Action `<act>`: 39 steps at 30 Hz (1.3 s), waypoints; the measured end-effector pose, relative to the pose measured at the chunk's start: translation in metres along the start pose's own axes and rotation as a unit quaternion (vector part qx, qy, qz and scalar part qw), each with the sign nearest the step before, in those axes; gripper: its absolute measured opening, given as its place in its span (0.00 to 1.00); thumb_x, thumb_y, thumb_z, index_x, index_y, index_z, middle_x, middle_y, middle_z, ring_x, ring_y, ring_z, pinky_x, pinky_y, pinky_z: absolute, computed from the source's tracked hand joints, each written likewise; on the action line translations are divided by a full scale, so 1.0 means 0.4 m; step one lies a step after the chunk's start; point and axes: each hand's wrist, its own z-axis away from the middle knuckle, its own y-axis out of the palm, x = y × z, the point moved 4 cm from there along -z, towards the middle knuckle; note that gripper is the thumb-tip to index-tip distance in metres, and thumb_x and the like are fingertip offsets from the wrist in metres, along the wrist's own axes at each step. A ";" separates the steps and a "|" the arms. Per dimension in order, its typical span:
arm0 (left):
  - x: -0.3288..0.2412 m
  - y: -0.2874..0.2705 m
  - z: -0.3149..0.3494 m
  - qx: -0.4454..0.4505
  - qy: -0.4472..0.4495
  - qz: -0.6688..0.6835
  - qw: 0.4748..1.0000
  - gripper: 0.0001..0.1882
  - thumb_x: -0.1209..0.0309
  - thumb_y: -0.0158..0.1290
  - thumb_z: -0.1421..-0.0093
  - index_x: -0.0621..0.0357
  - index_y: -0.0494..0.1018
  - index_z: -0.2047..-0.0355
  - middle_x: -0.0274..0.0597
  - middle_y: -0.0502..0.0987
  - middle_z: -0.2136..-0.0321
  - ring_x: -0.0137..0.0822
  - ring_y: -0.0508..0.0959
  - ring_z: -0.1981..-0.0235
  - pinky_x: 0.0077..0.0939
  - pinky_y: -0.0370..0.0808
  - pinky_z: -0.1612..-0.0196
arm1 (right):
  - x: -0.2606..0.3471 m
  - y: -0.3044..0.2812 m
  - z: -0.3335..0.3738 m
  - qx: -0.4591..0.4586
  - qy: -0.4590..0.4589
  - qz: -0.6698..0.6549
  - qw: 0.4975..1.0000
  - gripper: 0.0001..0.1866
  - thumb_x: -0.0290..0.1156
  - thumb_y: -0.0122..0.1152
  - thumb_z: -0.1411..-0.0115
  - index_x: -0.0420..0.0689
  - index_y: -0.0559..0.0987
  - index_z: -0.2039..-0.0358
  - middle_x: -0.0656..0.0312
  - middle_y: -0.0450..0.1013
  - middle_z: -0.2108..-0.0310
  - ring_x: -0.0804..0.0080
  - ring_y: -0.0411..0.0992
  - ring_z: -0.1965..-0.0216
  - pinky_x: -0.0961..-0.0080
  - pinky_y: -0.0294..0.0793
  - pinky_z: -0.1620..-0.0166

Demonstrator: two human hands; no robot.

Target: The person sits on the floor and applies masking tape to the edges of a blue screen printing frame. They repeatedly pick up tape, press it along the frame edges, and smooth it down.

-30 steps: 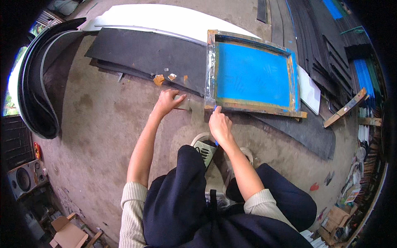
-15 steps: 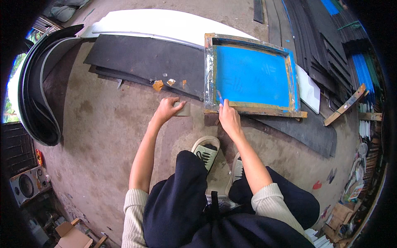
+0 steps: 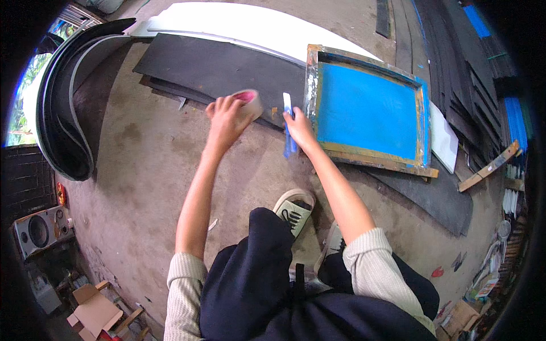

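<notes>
My left hand [image 3: 226,120] grips a roll of tape [image 3: 255,105] with a pink core, raised above the near edge of the dark sheets. Its fingers wrap the roll, and the motion blurs it a little. In my right hand [image 3: 300,129] is a blue utility knife [image 3: 291,146], upright in the picture with its pale blade end pointing away from me. Just right of that hand lies a wooden screen frame [image 3: 311,91] with a bright blue mesh panel [image 3: 367,108]; the knife is apart from it.
Stacked black sheets [image 3: 222,65] and a long white panel [image 3: 256,23] lie beyond my hands. A bent black roll [image 3: 48,113] stands at the left. A speaker [image 3: 40,230] and a cardboard box [image 3: 94,310] are lower left; a wooden strip [image 3: 489,165] leans at the right.
My left hand has lifted the tape roll from near the floor, turning its pink core into view. My right hand has moved the knife left, away from the frame's corner. The view has shifted.
</notes>
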 end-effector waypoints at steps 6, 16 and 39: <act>-0.007 0.123 -0.013 0.001 0.011 -0.077 0.997 0.12 0.66 0.58 0.53 0.49 0.74 0.67 0.34 0.69 0.66 0.36 0.67 0.58 0.37 0.60 0.53 | 0.005 0.051 -0.101 -0.036 -0.019 0.090 0.995 0.20 0.38 0.51 0.44 0.36 0.71 0.57 0.44 0.73 0.65 0.51 0.71 0.59 0.62 0.68 0.57; -0.145 0.084 -0.016 -0.024 0.026 0.089 0.995 0.15 0.71 0.57 0.54 0.55 0.72 0.63 0.43 0.69 0.63 0.45 0.66 0.57 0.38 0.63 0.54 | 0.090 -0.505 0.071 0.205 -0.184 0.270 0.923 0.16 0.34 0.51 0.44 0.41 0.75 0.57 0.48 0.72 0.58 0.51 0.69 0.55 0.64 0.67 0.51; -0.188 0.272 -0.047 0.103 -0.145 0.307 0.935 0.20 0.70 0.46 0.40 0.59 0.61 0.48 0.53 0.69 0.53 0.44 0.69 0.51 0.34 0.63 0.47 | -0.440 -0.966 0.444 -0.278 -0.020 0.322 0.905 0.13 0.26 0.50 0.43 0.41 0.73 0.56 0.49 0.66 0.54 0.52 0.62 0.50 0.62 0.62 0.47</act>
